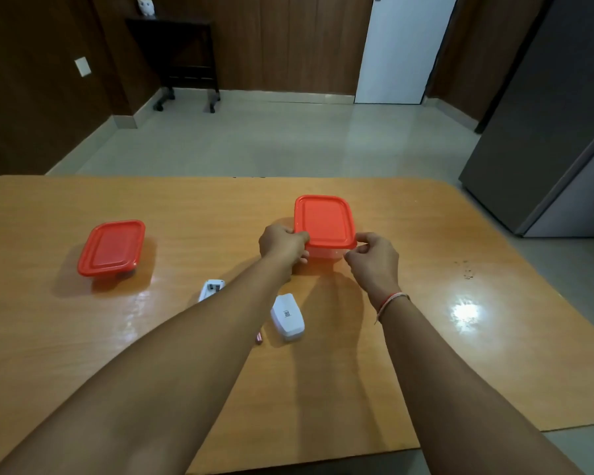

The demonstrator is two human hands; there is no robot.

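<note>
Clear box (326, 252) with a red lid (324, 221), seated on the box and held between both hands on the wooden surface (426, 337). The left hand (282, 245) is closed on the box's near left corner: its fingers (300, 236) are curled round the wall, with the thumb laid against the lid's rim. The right hand (374, 257) is set at the near right corner, where the lid's rim is pinched by the thumb and forefinger; the remaining fingers (348, 256) are curled just beside the wall. Whether the box is lifted or resting cannot be told.

A thread band (390, 301) is worn on the right wrist. Nearer than the fingers, between the two forearms, a white device (287, 317) is seen lying flat; a second white device (211, 289) is partly hidden by the left forearm, and a small pink item (259, 337) lies beside that forearm. Well to the left of the left fingers a second box (112, 247) with a red lid is placed. Beyond the surface, a grey fridge (546, 132) stands at the right, a white door (402, 46) straight ahead of the fingers, and a dark trolley (182, 56) at the far left.
</note>
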